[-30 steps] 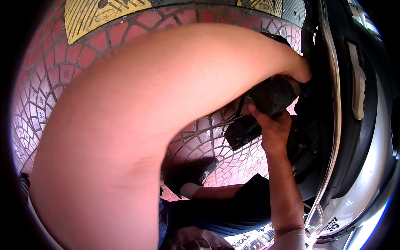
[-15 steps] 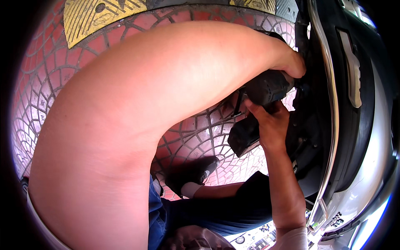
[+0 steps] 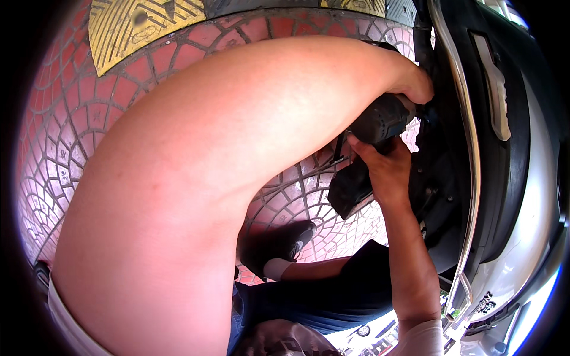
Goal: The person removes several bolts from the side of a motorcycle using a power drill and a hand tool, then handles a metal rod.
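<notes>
My left forearm arches across the picture to my left hand at a black cylindrical housing on the underside of a silver-and-black scooter. Its fingers are mostly hidden behind the housing. My right hand grips that housing from below, thumb raised along its side, fingers bent behind it. A dark boxy part and a thin black rod are just left of my right hand.
A chrome rail curves along the scooter's side. Red and pink paving lies beneath, with yellow ridged ramps along the top. My bent leg and dark shoe are below my hands.
The scooter, housing and both hands appear slightly higher in the picture and a little leftward, and the view has shifted. Both hands stay at the housing.
</notes>
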`<action>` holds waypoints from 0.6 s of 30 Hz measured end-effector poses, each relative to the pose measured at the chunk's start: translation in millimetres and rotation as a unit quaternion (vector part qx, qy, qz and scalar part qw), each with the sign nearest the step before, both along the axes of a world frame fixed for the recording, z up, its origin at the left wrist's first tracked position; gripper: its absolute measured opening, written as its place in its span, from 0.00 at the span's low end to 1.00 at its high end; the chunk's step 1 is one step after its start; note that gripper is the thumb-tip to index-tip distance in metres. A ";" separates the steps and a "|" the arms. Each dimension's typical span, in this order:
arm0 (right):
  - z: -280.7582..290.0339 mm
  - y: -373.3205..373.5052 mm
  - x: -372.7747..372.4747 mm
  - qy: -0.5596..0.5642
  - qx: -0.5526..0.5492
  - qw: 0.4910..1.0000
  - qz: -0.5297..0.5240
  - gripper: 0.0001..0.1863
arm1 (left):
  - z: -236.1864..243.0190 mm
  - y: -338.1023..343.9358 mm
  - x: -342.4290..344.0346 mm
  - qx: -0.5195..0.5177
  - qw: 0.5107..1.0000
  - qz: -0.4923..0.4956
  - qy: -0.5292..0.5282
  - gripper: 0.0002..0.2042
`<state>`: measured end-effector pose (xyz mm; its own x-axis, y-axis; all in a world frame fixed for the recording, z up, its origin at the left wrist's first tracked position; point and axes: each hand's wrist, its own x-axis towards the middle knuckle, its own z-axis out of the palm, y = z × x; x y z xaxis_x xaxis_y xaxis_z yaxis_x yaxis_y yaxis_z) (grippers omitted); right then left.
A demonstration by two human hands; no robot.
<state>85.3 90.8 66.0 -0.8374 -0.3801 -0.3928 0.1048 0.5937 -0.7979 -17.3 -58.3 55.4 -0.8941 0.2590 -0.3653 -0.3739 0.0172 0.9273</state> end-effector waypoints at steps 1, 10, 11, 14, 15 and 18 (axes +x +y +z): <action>-0.8 2.5 -0.3 0.014 0.008 1.000 0.017 0.20 | -5.6 1.0 0.6 -0.004 1.000 0.005 0.010 0.18; -3.2 28.6 21.6 0.069 0.162 0.982 0.074 0.29 | -40.5 27.6 23.7 0.055 0.998 0.023 0.034 0.15; 1.8 29.7 22.5 0.065 0.188 0.978 0.068 0.29 | -37.4 31.2 25.2 0.047 0.998 0.012 0.034 0.16; 1.4 42.7 21.7 0.123 0.171 0.973 0.089 0.23 | -33.7 46.2 26.5 0.032 0.998 0.031 0.044 0.18; 5.8 44.7 19.3 0.074 0.202 0.975 0.062 0.23 | -32.4 50.1 24.0 0.038 0.998 0.037 0.035 0.18; 10.0 52.7 17.1 0.098 0.224 0.967 0.065 0.24 | -37.8 61.8 18.2 0.060 0.997 0.049 0.023 0.17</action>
<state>102.4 143.5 76.0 -0.8694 -0.3151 -0.3805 -0.1210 0.8826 -0.4544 0.9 3.5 17.6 -0.9326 0.2091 -0.2941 -0.3246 -0.1298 0.9369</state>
